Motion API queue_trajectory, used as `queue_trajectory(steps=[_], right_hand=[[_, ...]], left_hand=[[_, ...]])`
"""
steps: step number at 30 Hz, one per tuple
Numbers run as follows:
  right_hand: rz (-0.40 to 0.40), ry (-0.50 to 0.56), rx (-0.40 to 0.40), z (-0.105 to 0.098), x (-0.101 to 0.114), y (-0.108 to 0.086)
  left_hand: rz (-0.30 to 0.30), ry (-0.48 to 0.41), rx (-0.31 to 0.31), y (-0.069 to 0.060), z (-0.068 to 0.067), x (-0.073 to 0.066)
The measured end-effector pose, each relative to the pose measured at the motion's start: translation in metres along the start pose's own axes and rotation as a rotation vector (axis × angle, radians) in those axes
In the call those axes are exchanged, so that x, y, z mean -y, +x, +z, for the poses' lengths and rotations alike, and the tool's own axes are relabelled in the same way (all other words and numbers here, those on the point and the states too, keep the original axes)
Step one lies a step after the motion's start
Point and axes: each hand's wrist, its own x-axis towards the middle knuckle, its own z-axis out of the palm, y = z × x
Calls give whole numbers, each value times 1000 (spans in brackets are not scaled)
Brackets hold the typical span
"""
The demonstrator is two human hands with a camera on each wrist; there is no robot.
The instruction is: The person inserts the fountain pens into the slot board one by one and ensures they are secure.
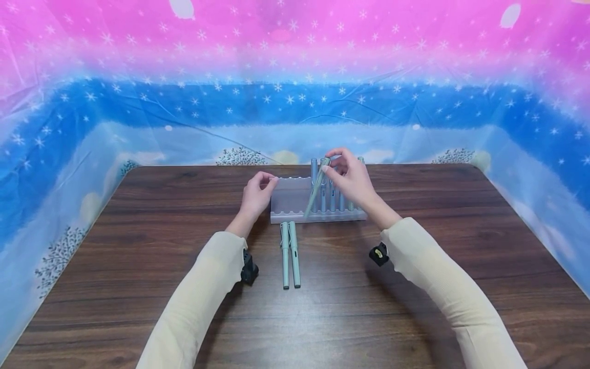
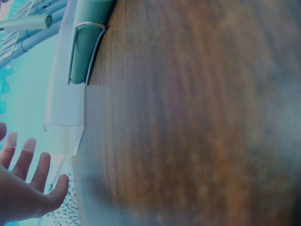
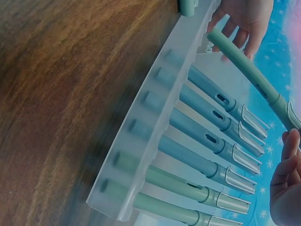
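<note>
A clear frosted pen rack (image 1: 291, 197) stands on the table. My left hand (image 1: 257, 196) pinches its upper left corner; in the left wrist view some fingertips (image 2: 29, 144) show through the panel. Between thumb and fingers my right hand (image 1: 354, 179) holds a capped green pen (image 3: 249, 70) near its clip end. This pen slants in front of the rack, its lower end toward the notched front ledge. Several blue pens (image 3: 195, 129) and two green pens (image 3: 174, 183) lean side by side in the rack's right part, clips up.
In front of the rack, two more green pens (image 1: 295, 259) lie side by side on the brown wooden table (image 1: 359, 318). A snowflake-patterned pink and blue cloth (image 1: 286, 102) hangs around the table's back and sides.
</note>
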Motion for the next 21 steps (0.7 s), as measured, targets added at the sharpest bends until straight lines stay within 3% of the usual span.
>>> queue_trajectory(steps=[6, 13, 21], right_hand=[[-8, -19, -66, 2, -17, 6], [-155, -130, -88, 7, -22, 3], [-261, -185, -93, 15, -29, 0]], left_hand=[[-1, -4, 4, 1, 0, 0], [-1, 1, -1, 1, 0, 0], [1, -1, -4, 0, 0, 0]])
